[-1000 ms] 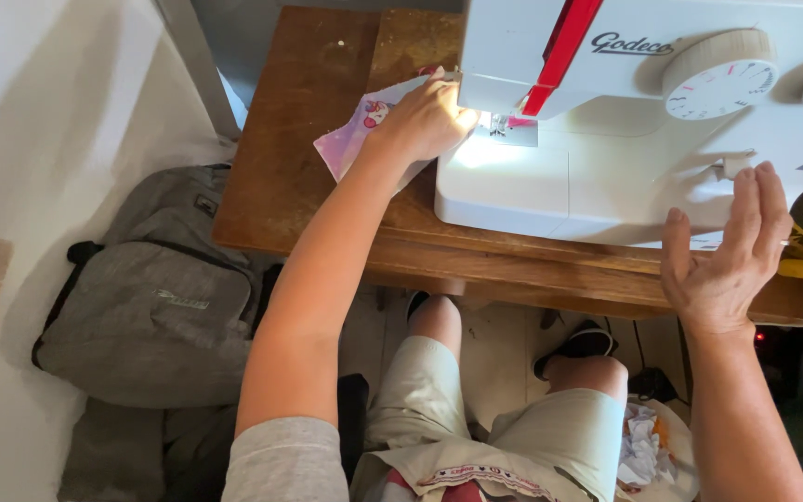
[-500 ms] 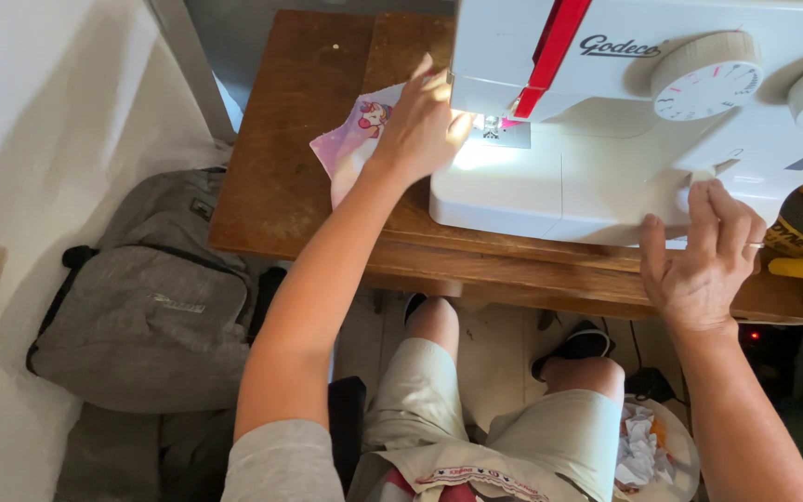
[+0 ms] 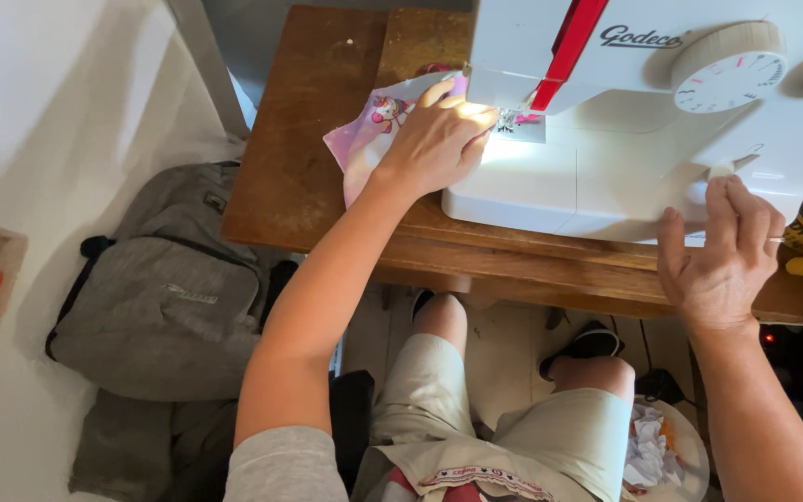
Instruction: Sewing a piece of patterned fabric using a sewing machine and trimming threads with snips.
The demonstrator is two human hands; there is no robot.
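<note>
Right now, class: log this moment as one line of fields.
left hand: flat on printed fabric by needle | right hand: on sewing machine front edge | table: wooden | backpack: on floor

Sewing machine (image 3: 625, 139) on table (image 3: 299, 158); backpack (image 3: 164, 288) on floor, left.

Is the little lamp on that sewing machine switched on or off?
On. A bright glow lights the sewing machine bed by the needle, and it falls on the left hand pressing the fabric there.
</note>
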